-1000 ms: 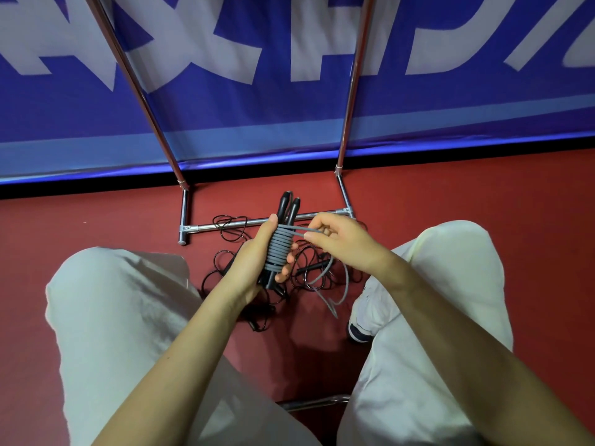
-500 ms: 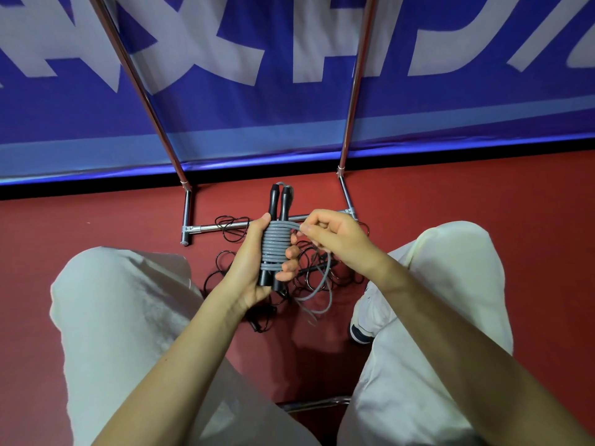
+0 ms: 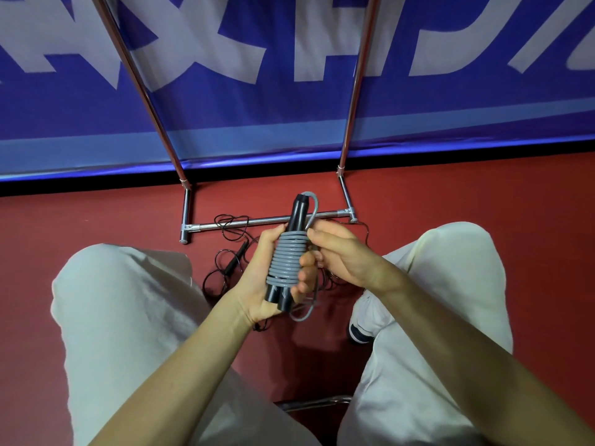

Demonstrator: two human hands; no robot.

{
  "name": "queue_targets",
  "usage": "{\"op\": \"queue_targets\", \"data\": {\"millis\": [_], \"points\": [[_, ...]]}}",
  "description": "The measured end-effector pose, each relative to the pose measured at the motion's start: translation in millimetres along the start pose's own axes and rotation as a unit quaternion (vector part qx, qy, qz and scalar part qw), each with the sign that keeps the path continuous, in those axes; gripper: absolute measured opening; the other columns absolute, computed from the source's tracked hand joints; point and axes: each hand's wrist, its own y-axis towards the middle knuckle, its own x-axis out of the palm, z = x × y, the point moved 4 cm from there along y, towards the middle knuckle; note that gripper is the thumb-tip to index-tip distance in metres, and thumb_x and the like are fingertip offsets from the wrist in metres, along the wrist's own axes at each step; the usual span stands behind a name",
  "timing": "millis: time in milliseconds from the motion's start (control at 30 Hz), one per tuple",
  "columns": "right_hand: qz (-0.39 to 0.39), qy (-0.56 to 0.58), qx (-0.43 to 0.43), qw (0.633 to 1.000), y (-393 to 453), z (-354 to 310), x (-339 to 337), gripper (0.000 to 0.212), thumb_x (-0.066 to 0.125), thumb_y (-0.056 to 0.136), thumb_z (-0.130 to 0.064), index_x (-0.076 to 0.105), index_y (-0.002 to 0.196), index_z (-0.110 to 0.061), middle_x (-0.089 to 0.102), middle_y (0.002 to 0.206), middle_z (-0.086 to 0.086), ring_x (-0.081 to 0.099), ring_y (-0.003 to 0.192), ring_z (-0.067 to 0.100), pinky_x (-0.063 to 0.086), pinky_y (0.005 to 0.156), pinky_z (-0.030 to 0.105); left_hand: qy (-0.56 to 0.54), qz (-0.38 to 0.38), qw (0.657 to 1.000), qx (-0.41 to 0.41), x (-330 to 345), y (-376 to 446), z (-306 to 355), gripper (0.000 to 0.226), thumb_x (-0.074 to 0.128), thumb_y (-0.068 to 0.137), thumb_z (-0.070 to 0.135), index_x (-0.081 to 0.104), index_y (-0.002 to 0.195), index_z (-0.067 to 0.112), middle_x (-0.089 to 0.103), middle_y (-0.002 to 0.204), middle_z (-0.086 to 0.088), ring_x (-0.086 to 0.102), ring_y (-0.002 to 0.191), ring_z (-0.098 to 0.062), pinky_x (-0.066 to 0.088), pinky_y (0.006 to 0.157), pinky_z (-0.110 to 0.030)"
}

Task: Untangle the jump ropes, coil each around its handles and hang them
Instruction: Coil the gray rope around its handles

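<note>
Left hand (image 3: pixel 273 272): grips black handles (image 3: pixel 297 214) wrapped in grey rope (image 3: pixel 286 257)
Right hand (image 3: pixel 341 255): pinches the grey rope
Floor (image 3: pixel 450 201): black ropes (image 3: pixel 231 249) tangled beside metal rack (image 3: pixel 264 221)

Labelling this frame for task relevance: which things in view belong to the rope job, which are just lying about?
Job:
- grey rope, coiled round black handles, in left hand
- right hand, pinching the rope's free end
- black ropes tangled on the floor
- metal rack, likely for hanging

Lying about:
- blue banner
- white shoe
</note>
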Motion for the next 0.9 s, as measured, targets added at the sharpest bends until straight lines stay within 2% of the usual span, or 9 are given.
{"op": "queue_targets", "data": {"millis": [67,167,233,333,467,567,700,767,900], "points": [[0.003,0.024,-0.003,1.0,-0.8,-2.6,2.4,0.016,0.049,0.088,-0.026,0.056,0.097,-0.015,0.055,0.06,-0.012,0.042,0.052,0.007,0.041,0.049,0.016,0.046,0.04,0.998,-0.011,-1.2,2.4,-3.7,0.068,0.035,0.088,0.068,0.058,0.073,0.006,0.05,0.052,-0.004,0.053,0.038,-0.017,0.042,0.03,-0.018],[0.04,-0.005,-0.017,0.999,4.8,-3.4,-2.2,0.015,0.056,0.085,-0.022,0.053,0.095,-0.01,0.049,0.063,-0.006,0.034,0.043,0.001,0.029,0.041,0.015,0.131,0.122,0.984,-0.004,-12.2,12.6,-5.7,0.088,0.02,0.088,0.077,0.059,0.058,0.005,0.049,0.053,-0.011,0.052,0.041,-0.022,0.045,0.038,-0.022],[0.09,-0.078,-0.017,0.993,9.3,-0.8,-7.6,0.018,0.066,0.087,-0.018,0.052,0.091,-0.008,0.049,0.058,-0.005,0.033,0.037,0.001,0.024,0.037,0.016,0.166,0.18,0.969,0.03,-24.2,19.8,-2.3,0.089,0.015,0.092,0.074,0.059,0.065,0.002,0.053,0.054,-0.012,0.052,0.042,-0.022,0.046,0.041,-0.024],[0.192,-0.187,-0.017,0.963,15.7,3.7,-21.7,0.029,0.073,0.085,-0.023,0.049,0.076,-0.011,0.047,0.045,-0.012,0.039,0.036,0.001,0.03,0.04,0.016,0.22,0.221,0.948,0.07,-32.2,24.7,-0.2,0.082,0.012,0.101,0.061,0.064,0.085,0.0,0.065,0.063,-0.016,0.058,0.05,-0.024,0.05,0.047,-0.025],[0.257,-0.272,-0.018,0.927,18.6,8.7,-30.0,0.041,0.082,0.071,-0.042,0.051,0.068,-0.016,0.043,0.057,-0.009,0.043,0.05,0.005,0.037,0.052,0.027,0.294,0.254,0.915,0.112,-34.8,23.4,1.3,0.07,0.015,0.105,0.05,0.07,0.098,0.006,0.072,0.075,-0.013,0.06,0.06,-0.025,0.048,0.057,-0.028],[0.223,-0.3,-0.007,0.928,17.9,14.6,-23.3,0.041,0.073,0.066,-0.058,0.059,0.074,-0.02,0.051,0.064,-0.004,0.048,0.058,0.009,0.043,0.057,0.037,0.272,0.257,0.922,0.102,-36.4,22.9,0.4,0.07,0.019,0.105,0.053,0.068,0.099,0.003,0.067,0.07,-0.015,0.058,0.056,-0.027,0.051,0.055,-0.029],[0.138,-0.261,-0.013,0.955,13.5,6.3,-18.4,0.026,0.057,0.096,-0.027,0.055,0.087,-0.003,0.051,0.055,-0.003,0.041,0.044,0.008,0.034,0.046,0.023,0.222,0.235,0.943,0.079,-40.6,22.0,-0.5,0.077,0.021,0.099,0.064,0.064,0.094,0.001,0.06,0.065,-0.014,0.053,0.048,-0.026,0.049,0.047,-0.028],[0.098,-0.268,0.001,0.959,11.4,1.1,-20.2,0.025,0.049,0.101,-0.019,0.053,0.094,0.005,0.053,0.051,-0.002,0.04,0.041,0.01,0.034,0.044,0.021,0.235,0.233,0.939,0.092,-42.3,21.0,3.4,0.08,0.024,0.096,0.07,0.066,0.093,0.002,0.06,0.068,-0.016,0.053,0.049,-0.026,0.048,0.048,-0.028],[0.045,-0.343,0.005,0.938,8.9,-0.8,-20.5,0.021,0.045,0.102,-0.02,0.062,0.102,-0.007,0.056,0.05,-0.001,0.05,0.046,0.011,0.044,0.058,0.031,0.285,0.274,0.911,0.115,-38.4,17.4,9.0,0.063,0.036,0.097,0.063,0.069,0.089,0.01,0.065,0.065,-0.013,0.056,0.05,-0.025,0.05,0.054,-0.029]]}}
